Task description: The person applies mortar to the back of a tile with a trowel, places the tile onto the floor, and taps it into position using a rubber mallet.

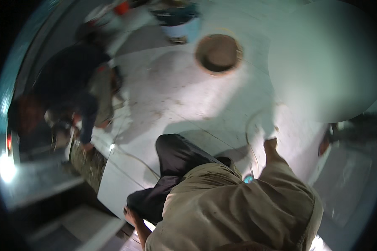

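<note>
My right hand [270, 144] is at the end of my beige sleeve, low over the pale floor [184, 104]. A thin dark cord [253, 154] runs just left of it. The fingers are small and blurred, so their grip does not show. My left hand [132, 216] is by my dark-trousered knee, at the edge of the pale floor. Its fingers are partly hidden, and nothing held can be made out. A small turquoise round thing [248, 179] shows beside my right sleeve.
A round brown basket-like container [219, 53] stands ahead, near a pale bucket [178, 31] with dark contents. A co-worker in dark clothes [69, 71] bends down at the left. Below them are a dark gap and a bright lamp [6, 167]. A blurred patch hides the upper right.
</note>
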A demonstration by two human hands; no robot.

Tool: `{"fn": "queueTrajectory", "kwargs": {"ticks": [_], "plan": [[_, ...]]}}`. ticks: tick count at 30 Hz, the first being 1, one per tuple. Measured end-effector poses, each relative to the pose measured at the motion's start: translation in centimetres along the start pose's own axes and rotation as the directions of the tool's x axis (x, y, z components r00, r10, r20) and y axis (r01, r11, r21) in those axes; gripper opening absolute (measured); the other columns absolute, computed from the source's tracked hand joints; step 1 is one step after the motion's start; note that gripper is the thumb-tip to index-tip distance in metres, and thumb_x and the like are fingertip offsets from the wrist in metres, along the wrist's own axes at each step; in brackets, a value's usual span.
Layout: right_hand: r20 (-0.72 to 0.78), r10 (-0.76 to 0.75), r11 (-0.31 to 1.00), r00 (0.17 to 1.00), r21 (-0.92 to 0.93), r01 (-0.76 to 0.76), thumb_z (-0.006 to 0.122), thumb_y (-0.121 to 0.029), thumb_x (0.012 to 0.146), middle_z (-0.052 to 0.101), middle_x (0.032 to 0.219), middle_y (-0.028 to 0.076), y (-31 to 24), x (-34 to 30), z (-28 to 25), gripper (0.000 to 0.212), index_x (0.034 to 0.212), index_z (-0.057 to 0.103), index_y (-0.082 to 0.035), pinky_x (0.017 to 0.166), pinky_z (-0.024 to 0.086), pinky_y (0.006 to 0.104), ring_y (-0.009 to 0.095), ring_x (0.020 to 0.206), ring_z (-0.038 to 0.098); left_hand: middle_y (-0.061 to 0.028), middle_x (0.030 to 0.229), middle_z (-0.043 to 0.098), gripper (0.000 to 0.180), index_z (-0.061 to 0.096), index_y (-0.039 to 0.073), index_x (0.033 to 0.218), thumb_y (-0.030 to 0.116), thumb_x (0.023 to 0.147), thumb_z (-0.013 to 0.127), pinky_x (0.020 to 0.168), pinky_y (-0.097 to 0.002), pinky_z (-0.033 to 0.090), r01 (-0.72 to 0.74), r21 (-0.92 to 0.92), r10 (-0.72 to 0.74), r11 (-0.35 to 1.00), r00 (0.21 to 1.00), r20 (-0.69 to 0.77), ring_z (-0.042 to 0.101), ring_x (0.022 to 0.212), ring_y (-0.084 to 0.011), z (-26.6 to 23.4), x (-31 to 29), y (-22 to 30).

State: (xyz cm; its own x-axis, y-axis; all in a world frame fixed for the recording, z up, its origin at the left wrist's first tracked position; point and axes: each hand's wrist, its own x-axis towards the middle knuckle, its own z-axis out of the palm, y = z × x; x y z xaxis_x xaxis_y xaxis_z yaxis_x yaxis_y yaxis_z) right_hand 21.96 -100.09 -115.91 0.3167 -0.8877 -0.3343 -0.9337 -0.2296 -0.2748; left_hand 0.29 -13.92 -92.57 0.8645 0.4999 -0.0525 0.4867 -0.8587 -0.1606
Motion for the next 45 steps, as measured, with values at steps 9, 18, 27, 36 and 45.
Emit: {"fn": "queueTrajectory", "kwargs": {"ticks": [9, 18, 27, 36, 45], "plan": [[0.45, -0.348, 0.928, 0.822, 0.29, 0.233, 0.067, -0.017, 0.09, 0.068, 0.095, 0.018, -18.1, -10.9, 4.2, 0.019, 0.097, 0.063, 0.001, 0.06, 0.056, 0.0469, 0.034, 0.078, 0.068, -0.0263, 0.145, 0.052, 0.059, 0.044, -0.01, 0.144, 0.031, 0.103, 0.053, 0.113, -0.0379, 0.038, 0.351, -0.907, -0.589, 0.232, 0.793, 0.156, 0.053, 0.132, -0.0332, -7.0, -7.8, 10.7], [0.845, -0.499, 0.839, 0.19, 0.417, 0.35, 0.059, -0.021, 0.097, 0.062, 0.096, 0.013, -38.6, -32.7, 7.8, 0.021, 0.108, 0.058, -0.003, 0.073, 0.058, 0.0459, 0.03, 0.081, 0.064, -0.0223, 0.116, 0.07, 0.042, 0.065, -0.007, 0.123, 0.029, 0.102, 0.055, 0.096, -0.0352, 0.049, 0.436, -0.881, -0.741, -0.184, 0.527, 0.416, 0.066, 0.11, -0.0265, 0.0, -18.0, 13.8], [0.803, -0.385, 0.482, -0.455, 0.596, 0.642, 0.06, -0.026, 0.1, 0.066, 0.107, 0.011, -42.6, -64.2, 0.7, 0.047, 0.139, 0.048, -0.001, 0.076, 0.056, 0.0403, 0.023, 0.092, 0.067, -0.0241, 0.079, 0.069, 0.045, 0.066, -0.008, 0.081, 0.035, 0.094, 0.065, 0.05, -0.0407, 0.055, 0.909, -0.379, -0.603, -0.172, 0.207, 0.771, 0.071, 0.06, -0.0333, 11.6, -42.0, 22.2], [0.837, -0.477, 0.357, -0.268, 0.463, 0.811, 0.058, -0.017, 0.098, 0.066, 0.111, 0.015, -49.5, -70.2, 2.7, 0.061, 0.152, 0.031, -0.008, 0.075, 0.057, 0.0422, 0.026, 0.086, 0.069, -0.0114, 0.067, 0.059, 0.01, 0.058, -0.005, 0.084, 0.003, 0.087, 0.064, 0.044, -0.0379, 0.055, 0.419, -0.503, -0.563, -0.756, -0.023, 0.826, 0.06, 0.046, -0.0237, 12.7, -38.2, 22.3], [0.628, -0.777, 0.411, 0.045, 0.452, 0.792, 0.061, -0.013, 0.097, 0.066, 0.121, 0.021, -56.1, -65.2, 1.3, 0.06, 0.149, 0.034, -0.004, 0.058, 0.054, 0.0365, 0.025, 0.08, 0.069, -0.0142, 0.073, 0.061, 0.029, 0.058, -0.007, 0.088, 0.02, 0.099, 0.057, 0.044, -0.034, 0.049, 0.339, -0.582, -0.593, -0.739, 0.082, 0.801, 0.063, 0.054, -0.0226, 11.8, -34.4, 17.2]]}}
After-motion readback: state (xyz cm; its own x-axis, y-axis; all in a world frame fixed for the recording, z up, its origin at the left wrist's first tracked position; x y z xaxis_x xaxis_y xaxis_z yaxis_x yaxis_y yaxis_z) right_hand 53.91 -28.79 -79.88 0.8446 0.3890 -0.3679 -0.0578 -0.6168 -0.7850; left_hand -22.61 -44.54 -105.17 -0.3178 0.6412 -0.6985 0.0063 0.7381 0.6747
